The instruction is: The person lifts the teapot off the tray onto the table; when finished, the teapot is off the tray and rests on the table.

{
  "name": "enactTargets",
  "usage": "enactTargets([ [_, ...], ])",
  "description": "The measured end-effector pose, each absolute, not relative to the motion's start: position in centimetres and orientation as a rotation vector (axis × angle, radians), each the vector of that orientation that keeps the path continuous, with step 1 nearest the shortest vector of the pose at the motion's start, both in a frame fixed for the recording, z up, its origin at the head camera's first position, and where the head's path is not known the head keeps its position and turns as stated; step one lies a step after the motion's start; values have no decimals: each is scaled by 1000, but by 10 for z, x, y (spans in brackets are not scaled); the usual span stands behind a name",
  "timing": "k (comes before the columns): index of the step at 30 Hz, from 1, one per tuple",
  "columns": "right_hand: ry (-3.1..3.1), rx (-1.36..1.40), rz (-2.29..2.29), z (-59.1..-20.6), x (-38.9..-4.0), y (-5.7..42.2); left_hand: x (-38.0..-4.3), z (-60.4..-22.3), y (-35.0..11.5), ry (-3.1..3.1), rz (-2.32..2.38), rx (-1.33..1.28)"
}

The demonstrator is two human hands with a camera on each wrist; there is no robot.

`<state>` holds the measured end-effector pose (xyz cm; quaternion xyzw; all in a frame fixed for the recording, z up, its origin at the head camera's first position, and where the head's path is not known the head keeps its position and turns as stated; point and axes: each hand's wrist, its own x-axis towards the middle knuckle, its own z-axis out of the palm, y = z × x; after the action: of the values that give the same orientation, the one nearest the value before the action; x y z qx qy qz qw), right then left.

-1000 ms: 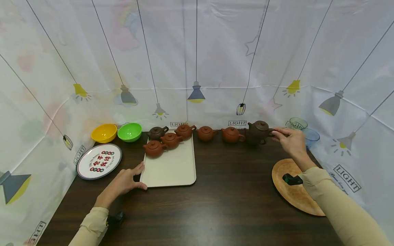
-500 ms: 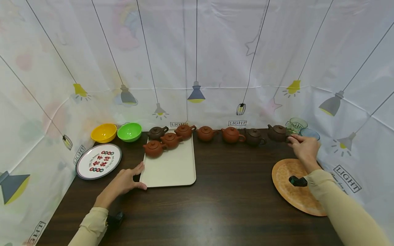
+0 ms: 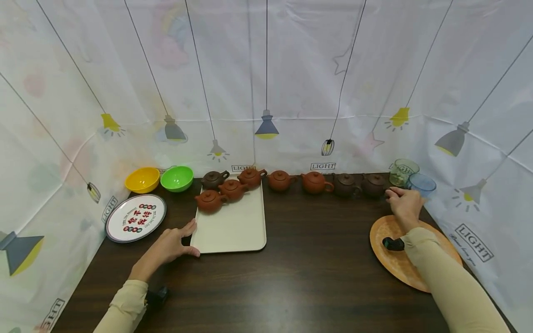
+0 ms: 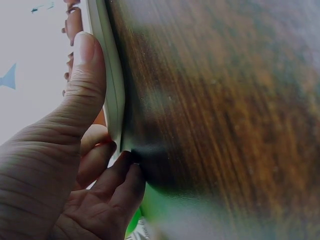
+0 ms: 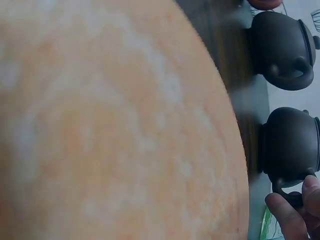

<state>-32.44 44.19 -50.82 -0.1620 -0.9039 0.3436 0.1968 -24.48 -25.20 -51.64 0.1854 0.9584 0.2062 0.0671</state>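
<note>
At the right end of the back row a dark brown teapot (image 3: 373,185) stands on the table. My right hand (image 3: 405,206) pinches its handle between thumb and fingers (image 5: 287,216). Another dark teapot (image 3: 344,185) is close on its left, and two reddish-brown teapots, the left one (image 3: 280,181) and the right one (image 3: 315,182), continue the row. My left hand (image 3: 168,245) holds the front left corner of a cream tray (image 3: 233,233), its thumb (image 4: 89,75) along the rim. Grouped at the tray's back left are a reddish-brown teapot (image 3: 210,201) and several others, one of them dark.
A round wooden board (image 3: 387,252) lies under my right forearm. Behind it are a green glass (image 3: 403,172) and a blue glass (image 3: 422,183). On the left are a white plate (image 3: 135,217), a yellow bowl (image 3: 142,180) and a green bowl (image 3: 177,179). Cloth walls border the table.
My right hand has carried the dark teapot rightward and down from above the row to the table at its right end. My left hand has stayed at the tray corner.
</note>
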Motion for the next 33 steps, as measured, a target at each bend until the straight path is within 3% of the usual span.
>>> enactTargets([
  [11,-2562,-440,983,-508,-319,438,-245,-511,-248,2881,583,518],
  [18,-2448,-246,882,-500,-318,424,-242,-510,-248,2879,583,509],
  [33,-2282,74,1001,-467,-340,304,-242,-513,-246,2878,587,502],
])
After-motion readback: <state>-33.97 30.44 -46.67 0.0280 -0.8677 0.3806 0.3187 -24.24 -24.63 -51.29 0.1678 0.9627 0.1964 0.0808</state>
